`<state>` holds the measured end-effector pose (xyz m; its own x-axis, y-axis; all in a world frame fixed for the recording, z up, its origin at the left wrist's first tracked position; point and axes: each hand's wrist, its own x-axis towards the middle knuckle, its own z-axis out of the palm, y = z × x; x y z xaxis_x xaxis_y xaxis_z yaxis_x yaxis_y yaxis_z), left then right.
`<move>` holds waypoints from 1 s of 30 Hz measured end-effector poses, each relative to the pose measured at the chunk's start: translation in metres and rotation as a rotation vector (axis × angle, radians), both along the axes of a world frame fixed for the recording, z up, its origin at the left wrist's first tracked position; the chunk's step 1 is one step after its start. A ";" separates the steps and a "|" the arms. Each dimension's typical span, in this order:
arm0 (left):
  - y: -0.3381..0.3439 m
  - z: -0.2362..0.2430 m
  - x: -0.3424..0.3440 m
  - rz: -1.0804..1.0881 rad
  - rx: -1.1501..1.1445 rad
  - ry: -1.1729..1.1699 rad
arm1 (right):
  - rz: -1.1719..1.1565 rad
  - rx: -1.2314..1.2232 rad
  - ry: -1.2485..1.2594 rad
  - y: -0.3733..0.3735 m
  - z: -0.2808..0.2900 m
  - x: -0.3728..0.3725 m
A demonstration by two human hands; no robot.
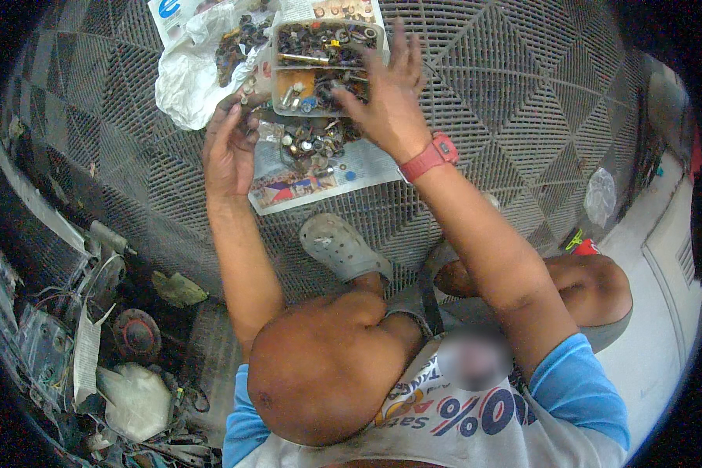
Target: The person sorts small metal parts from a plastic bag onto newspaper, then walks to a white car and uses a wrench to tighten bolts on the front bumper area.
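A clear plastic box (275, 86), split into two compartments, holds many dark screws, nuts and small metal parts. Over its right side reaches my right hand (394, 101), fingers spread, with no object seen in it. My left hand (230, 152) is beside the box's lower left corner, its fingers curled. Small pale pieces show by those fingertips, too small to name. Just below the box, a pile of loose small hardware (312, 140) lies on newspaper (288, 193). Another dark heap of parts (238, 51) sits left of the box, next to crumpled white plastic (187, 86).
Everything lies on a dark ribbed floor mat (499, 101). My foot in a grey clog (343, 246) is close below the newspaper. Scrap parts and a pale round piece (136, 402) crowd the lower left. A clear plastic bag (599, 197) lies at the right.
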<state>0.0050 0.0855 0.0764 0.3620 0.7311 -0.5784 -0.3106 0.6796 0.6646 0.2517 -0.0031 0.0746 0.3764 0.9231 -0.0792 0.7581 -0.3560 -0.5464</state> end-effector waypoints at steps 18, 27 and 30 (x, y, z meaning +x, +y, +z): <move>-0.001 0.001 0.007 -0.003 0.006 0.034 | 0.052 0.090 -0.206 0.035 0.000 0.006; 0.000 0.001 0.005 -0.013 0.016 0.019 | 0.175 0.118 -0.102 0.017 0.000 0.015; -0.003 0.001 0.007 -0.012 0.021 0.034 | 0.078 0.092 -0.203 0.031 0.007 0.020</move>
